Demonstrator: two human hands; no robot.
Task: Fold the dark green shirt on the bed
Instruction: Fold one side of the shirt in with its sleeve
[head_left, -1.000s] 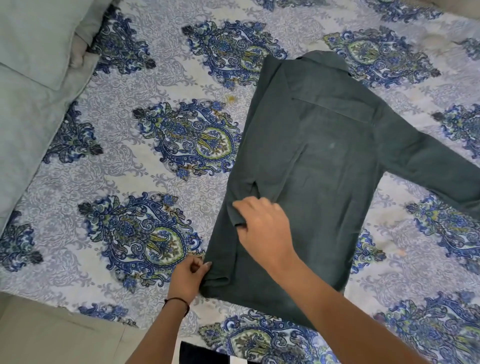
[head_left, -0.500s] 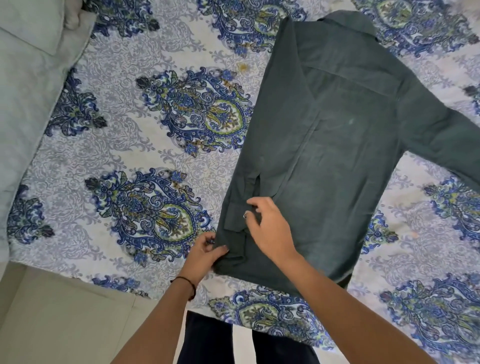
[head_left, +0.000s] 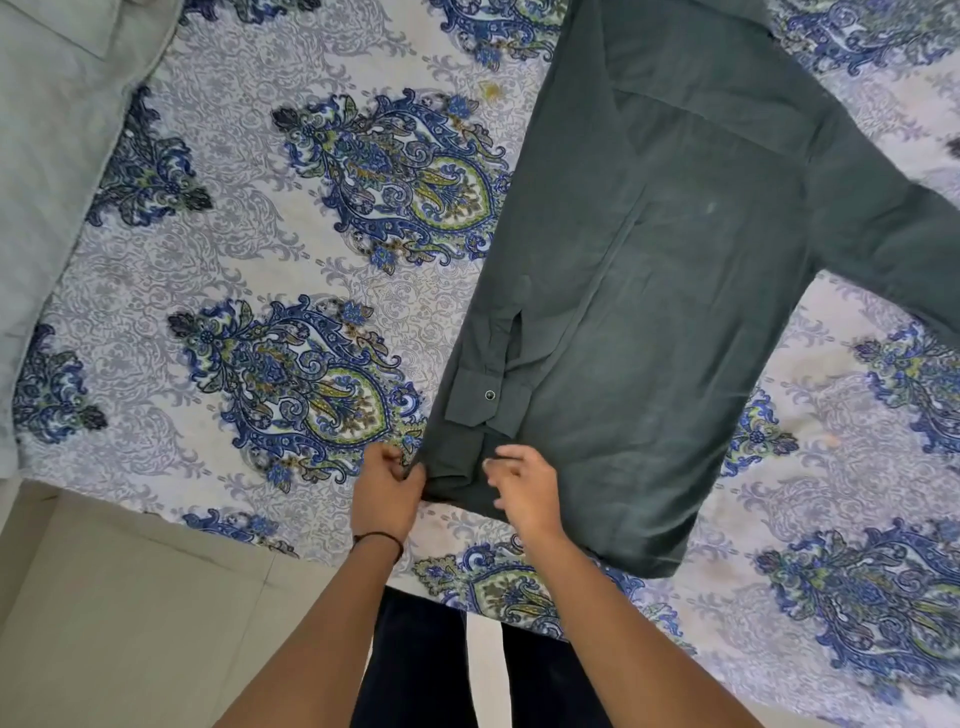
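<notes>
The dark green shirt (head_left: 660, 291) lies flat on the bed, collar away from me, hem near the bed's front edge. Its left sleeve is folded in over the body, the cuff with a button lying near the hem; the right sleeve stretches out to the right. My left hand (head_left: 387, 491) pinches the shirt's lower left corner. My right hand (head_left: 522, 491) hovers over the hem just right of that corner, fingers loosely curled and blurred, holding nothing that I can see.
The bed sheet (head_left: 291, 270) is white-grey with blue paisley motifs. A pale grey pillow or blanket (head_left: 47, 156) lies at the left. The bed's front edge runs diagonally below my hands, with beige floor tiles (head_left: 130, 613) beyond it.
My right hand has left the folded sleeve's cuff and come down to the hem near the left hand. The left hand has kept its hold on the corner. The view has shifted towards the hem.
</notes>
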